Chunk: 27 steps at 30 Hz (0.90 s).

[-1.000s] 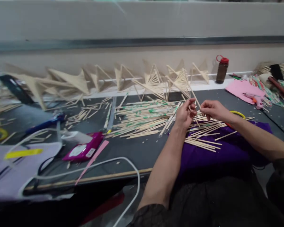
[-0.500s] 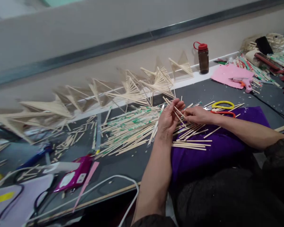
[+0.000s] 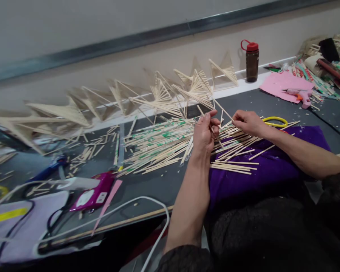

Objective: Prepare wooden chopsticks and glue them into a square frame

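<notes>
In the head view, the two grips had parted: half a second earlier they were together around thin sticks, but now each had its own. The right grip (image 3: 248,122) pinched one slender wooden stick (image 3: 223,110) near its end, fingertips closed, the stick slanting up towards the far side. The left grip (image 3: 205,130) was curled around another stick (image 3: 200,110); whether it held more was hidden by the fingers. That left the two sticks separately handled.

Just below both grips, smooth, pale, straight sticks (image 3: 235,170) lay on soft purple cloth (image 3: 238,187). To the left grip's left, sticks in clear, green-printed wrappers (image 3: 158,145) covered part of the dark, matte desk (image 3: 147,190). Beyond the grips stood twisted, fan-like stick frames (image 3: 194,90). Yellow-handled scissors (image 3: 275,124) lay just behind the right grip's wrist.
</notes>
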{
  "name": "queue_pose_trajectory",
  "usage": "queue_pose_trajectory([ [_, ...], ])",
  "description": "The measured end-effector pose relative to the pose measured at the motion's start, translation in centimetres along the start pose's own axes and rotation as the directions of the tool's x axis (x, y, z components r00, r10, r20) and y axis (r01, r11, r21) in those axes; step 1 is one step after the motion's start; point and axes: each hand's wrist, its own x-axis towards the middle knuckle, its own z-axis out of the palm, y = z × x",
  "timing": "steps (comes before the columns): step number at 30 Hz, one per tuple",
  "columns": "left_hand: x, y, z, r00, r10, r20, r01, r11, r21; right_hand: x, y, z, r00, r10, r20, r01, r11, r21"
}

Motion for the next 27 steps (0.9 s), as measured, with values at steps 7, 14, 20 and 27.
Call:
queue_pose_trajectory([
  [7,0.2,1.1,-0.9,0.994,0.107,-0.03,-0.105,0.992,0.064,0.5,1.1,-0.4,0.986,-0.064,0.151,0.102,0.961,-0.257],
  [14,-0.2,0.6,-0.4,0.984,0.175,0.045,-0.18,0.954,0.239,0.1,0.8,-0.2,0.945,-0.088,0.316,0.216,0.893,-0.396],
  [20,-0.2,0.9,-0.4,0.979,0.204,0.028,-0.204,0.944,0.258,-0.5,-0.1,-0.5,0.929,-0.243,0.278,0.325,0.895,-0.306],
  [27,-0.2,1.1,-0.4,0.975,0.222,-0.003,-0.212,0.936,0.279,-2.5,-2.7,-2.3,0.822,-0.202,0.533,0.41,0.859,-0.306],
])
